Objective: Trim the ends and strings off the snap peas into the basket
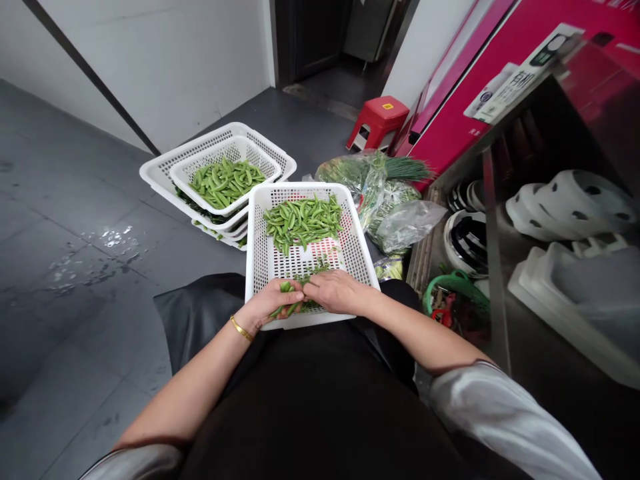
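A white perforated plastic basket [254, 250] rests on my lap. A heap of green pea pods [304, 223] lies in its far half, and small green scraps [317, 265] are scattered nearer to me. Over the basket's near edge, my left hand [267, 300] is closed around several pea pods [286, 288], some sticking out between the fingers. My right hand [337, 291] meets it at the fingertips, its fingers bent into a pinch. What lies inside that pinch is hidden by the fingers.
Left of the lap basket stand stacked white baskets [157, 170], the top one holding pea pods [225, 183]. Bagged greens [395, 200] lie on the floor at right, near a red stool [380, 120]. A green basket [465, 293] and metal shelving with white containers [570, 200] stand further right. The floor [100, 280] looks wet.
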The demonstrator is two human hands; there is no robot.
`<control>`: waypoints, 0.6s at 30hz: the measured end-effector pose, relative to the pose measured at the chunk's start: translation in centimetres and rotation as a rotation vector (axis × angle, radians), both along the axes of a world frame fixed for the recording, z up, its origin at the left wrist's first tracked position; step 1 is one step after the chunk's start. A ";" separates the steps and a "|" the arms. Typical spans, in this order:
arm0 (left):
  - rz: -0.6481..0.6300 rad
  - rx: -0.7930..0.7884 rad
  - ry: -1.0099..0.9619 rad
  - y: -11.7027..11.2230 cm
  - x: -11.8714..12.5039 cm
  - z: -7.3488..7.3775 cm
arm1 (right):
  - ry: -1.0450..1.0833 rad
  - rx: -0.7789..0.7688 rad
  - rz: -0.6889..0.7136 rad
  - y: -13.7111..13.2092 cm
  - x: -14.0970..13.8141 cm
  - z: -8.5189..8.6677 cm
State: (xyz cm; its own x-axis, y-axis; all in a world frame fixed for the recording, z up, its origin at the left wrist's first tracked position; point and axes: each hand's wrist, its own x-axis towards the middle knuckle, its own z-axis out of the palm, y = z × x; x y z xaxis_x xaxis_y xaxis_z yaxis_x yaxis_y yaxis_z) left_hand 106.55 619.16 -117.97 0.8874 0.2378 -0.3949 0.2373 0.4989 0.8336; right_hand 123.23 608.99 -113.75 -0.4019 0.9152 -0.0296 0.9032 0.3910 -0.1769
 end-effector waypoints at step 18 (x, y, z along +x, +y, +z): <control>0.932 0.019 -0.186 3.7 -1.8 2.6 | 0.642 -0.313 -0.376 1.5 1.8 -4.2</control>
